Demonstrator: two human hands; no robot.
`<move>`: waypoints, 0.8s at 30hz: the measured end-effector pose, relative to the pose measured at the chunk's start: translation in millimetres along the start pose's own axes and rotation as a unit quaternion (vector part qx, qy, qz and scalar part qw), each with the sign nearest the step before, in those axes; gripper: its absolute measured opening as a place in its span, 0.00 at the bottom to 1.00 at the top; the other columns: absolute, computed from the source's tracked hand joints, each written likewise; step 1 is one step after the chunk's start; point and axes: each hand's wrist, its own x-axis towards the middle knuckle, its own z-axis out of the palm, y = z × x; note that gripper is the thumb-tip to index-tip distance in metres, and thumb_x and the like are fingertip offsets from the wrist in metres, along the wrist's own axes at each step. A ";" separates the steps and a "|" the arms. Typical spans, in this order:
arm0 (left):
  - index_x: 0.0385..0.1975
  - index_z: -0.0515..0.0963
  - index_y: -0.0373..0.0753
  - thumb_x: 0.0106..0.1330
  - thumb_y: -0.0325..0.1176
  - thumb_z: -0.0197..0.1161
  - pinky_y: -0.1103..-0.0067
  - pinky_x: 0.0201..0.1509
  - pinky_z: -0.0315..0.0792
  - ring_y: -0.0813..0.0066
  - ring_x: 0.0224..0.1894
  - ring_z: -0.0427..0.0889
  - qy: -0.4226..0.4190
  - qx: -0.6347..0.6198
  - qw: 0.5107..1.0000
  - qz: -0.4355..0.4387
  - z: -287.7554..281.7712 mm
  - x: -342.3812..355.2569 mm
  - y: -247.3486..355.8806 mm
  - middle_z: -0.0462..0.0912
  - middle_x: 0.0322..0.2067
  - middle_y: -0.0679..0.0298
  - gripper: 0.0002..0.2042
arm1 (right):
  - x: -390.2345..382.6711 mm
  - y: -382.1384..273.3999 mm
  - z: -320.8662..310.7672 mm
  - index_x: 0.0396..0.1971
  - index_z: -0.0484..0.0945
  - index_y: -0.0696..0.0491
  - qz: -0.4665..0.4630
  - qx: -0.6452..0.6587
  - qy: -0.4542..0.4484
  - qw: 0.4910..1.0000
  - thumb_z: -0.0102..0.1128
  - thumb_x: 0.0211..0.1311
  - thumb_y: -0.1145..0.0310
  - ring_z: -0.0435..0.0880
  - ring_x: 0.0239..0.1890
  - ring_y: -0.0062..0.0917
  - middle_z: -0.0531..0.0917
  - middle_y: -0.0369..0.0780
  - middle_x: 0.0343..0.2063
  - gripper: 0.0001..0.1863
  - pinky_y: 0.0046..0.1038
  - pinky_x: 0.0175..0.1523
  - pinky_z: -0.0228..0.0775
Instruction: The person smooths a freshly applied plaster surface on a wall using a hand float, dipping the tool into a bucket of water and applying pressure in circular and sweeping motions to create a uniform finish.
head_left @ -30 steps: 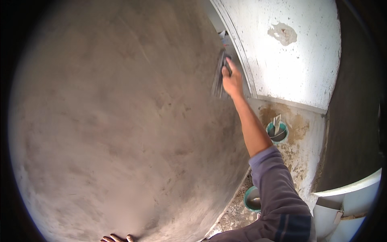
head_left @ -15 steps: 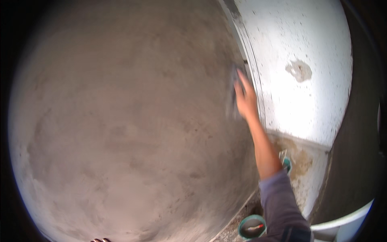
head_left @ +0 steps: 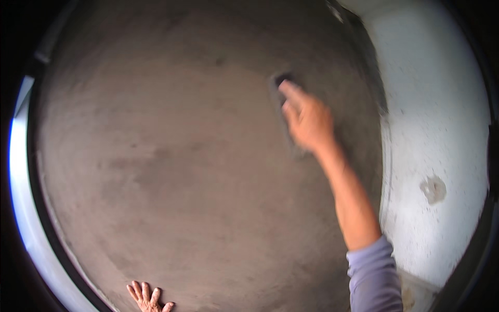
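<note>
A wide wall of damp, grey-brown plaster (head_left: 202,125) fills most of the view. My right hand (head_left: 311,124) reaches up to its upper right, closed around a plastering trowel (head_left: 282,79) whose long face lies along the plaster. Motion blurs the trowel, and the hand covers much of its handle. Low on the left, my left hand (head_left: 149,298) rests against the plaster with fingers spread and nothing in them; the lower frame edge cuts off its wrist.
On the right, a white side wall (head_left: 423,125) with dark specks and a grey patch (head_left: 433,189) meets the plaster at a corner. A pale, bright strip (head_left: 22,171) runs down the left edge beyond a dark border.
My right hand and the trowel have moved left, away from the corner. The view has shifted upward, bringing more of my left hand in; the buckets below are out of sight.
</note>
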 end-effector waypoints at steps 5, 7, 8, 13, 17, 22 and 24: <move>0.54 0.78 0.46 0.61 0.74 0.55 0.37 0.77 0.34 0.35 0.79 0.45 -0.029 -0.002 0.998 -0.064 21.6 -12.4 8.4 0.63 0.70 0.47 0.37 | -140.1 -119.5 14.0 0.62 0.79 0.35 -0.133 -0.010 -0.173 0.976 0.60 0.67 0.64 0.82 0.35 0.38 0.80 0.40 0.32 0.23 0.44 0.38 0.79; 0.57 0.78 0.50 0.59 0.74 0.57 0.39 0.77 0.34 0.37 0.77 0.50 -0.062 0.012 0.995 -0.072 -14.0 -18.7 1.1 0.65 0.69 0.48 0.37 | -146.7 -100.3 -1.9 0.61 0.81 0.36 -0.050 -0.044 -0.263 0.963 0.57 0.69 0.64 0.83 0.42 0.40 0.84 0.44 0.39 0.21 0.46 0.48 0.79; 0.58 0.78 0.51 0.59 0.73 0.58 0.40 0.78 0.34 0.37 0.77 0.52 -0.043 0.002 0.997 -0.059 -10.8 -14.5 -0.2 0.66 0.69 0.49 0.37 | -138.5 -64.1 -15.6 0.61 0.81 0.45 -0.048 -0.055 -0.125 0.990 0.55 0.72 0.63 0.84 0.52 0.43 0.84 0.48 0.54 0.20 0.44 0.59 0.76; 0.65 0.75 0.56 0.58 0.72 0.61 0.40 0.77 0.35 0.37 0.76 0.54 -0.026 -0.062 0.996 -0.064 0.2 8.3 21.1 0.68 0.68 0.54 0.38 | -99.2 96.2 -89.8 0.69 0.71 0.50 0.431 -0.125 0.065 0.891 0.55 0.75 0.66 0.77 0.66 0.42 0.77 0.47 0.65 0.25 0.38 0.71 0.66; 0.72 0.69 0.53 0.67 0.65 0.56 0.36 0.73 0.42 0.36 0.76 0.54 -0.062 -0.128 0.987 -0.069 -10.1 9.6 24.8 0.62 0.73 0.54 0.36 | -202.6 -5.3 -35.3 0.67 0.73 0.53 0.299 -0.094 0.005 0.950 0.55 0.74 0.67 0.77 0.67 0.38 0.77 0.46 0.65 0.24 0.36 0.71 0.66; 0.74 0.65 0.47 0.68 0.57 0.61 0.40 0.78 0.33 0.37 0.80 0.43 -0.044 -0.131 0.989 -0.053 -16.5 33.5 8.5 0.54 0.77 0.50 0.37 | -433.8 -230.8 -32.1 0.67 0.74 0.46 0.242 0.081 -0.197 0.947 0.61 0.69 0.64 0.83 0.52 0.47 0.84 0.46 0.55 0.26 0.43 0.57 0.75; 0.76 0.62 0.47 0.69 0.54 0.61 0.41 0.78 0.32 0.36 0.80 0.41 -0.101 -0.217 0.969 -0.063 -19.0 30.7 9.6 0.51 0.78 0.49 0.37 | -512.9 -301.6 -83.6 0.67 0.74 0.47 0.382 0.032 -0.316 0.868 0.61 0.70 0.61 0.82 0.55 0.49 0.83 0.50 0.54 0.27 0.43 0.60 0.73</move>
